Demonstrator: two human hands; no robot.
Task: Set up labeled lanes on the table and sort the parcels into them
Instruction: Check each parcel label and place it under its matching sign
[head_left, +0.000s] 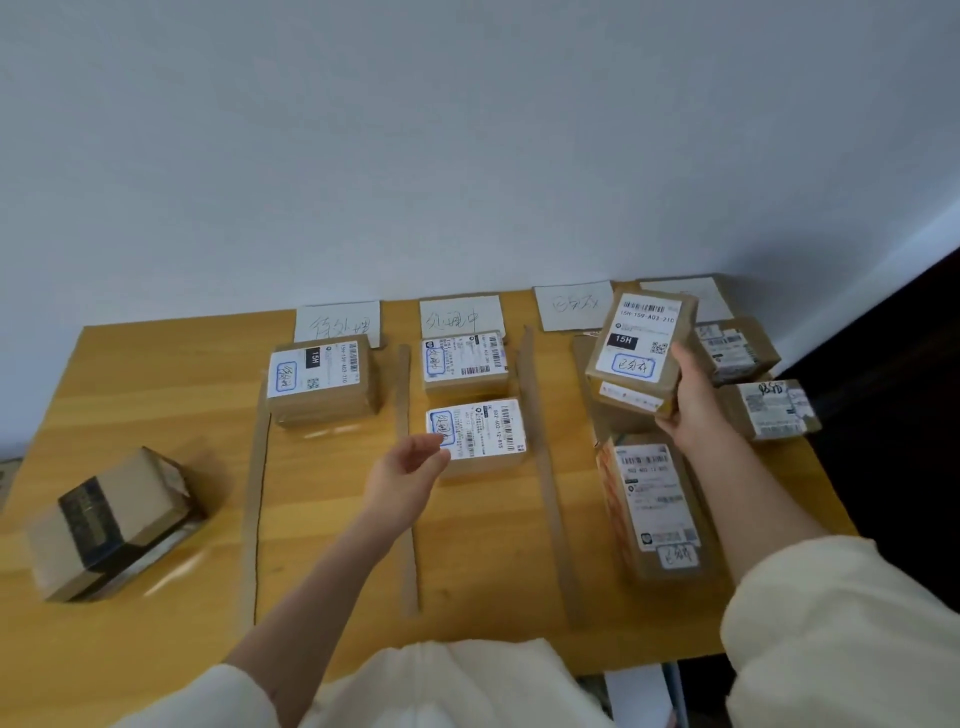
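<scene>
My right hand (693, 397) grips a brown parcel (641, 345) by its right side, held tilted above another box in the right lane. My left hand (410, 467) hovers with relaxed fingers over the front parcel (483, 431) of the middle lane and holds nothing. Brown tape strips (545, 478) divide the wooden table (156, 384) into lanes. Handwritten paper labels (337, 322) lie at the far end of each lane. One parcel (322, 379) sits in the left lane, two in the middle, and a long one (654, 509) in the right.
A loose parcel with dark tape (111, 525) lies outside the lanes at the table's left. Two more boxes (769, 408) sit at the far right by the table edge. A white wall backs the table. A dark surface lies to the right.
</scene>
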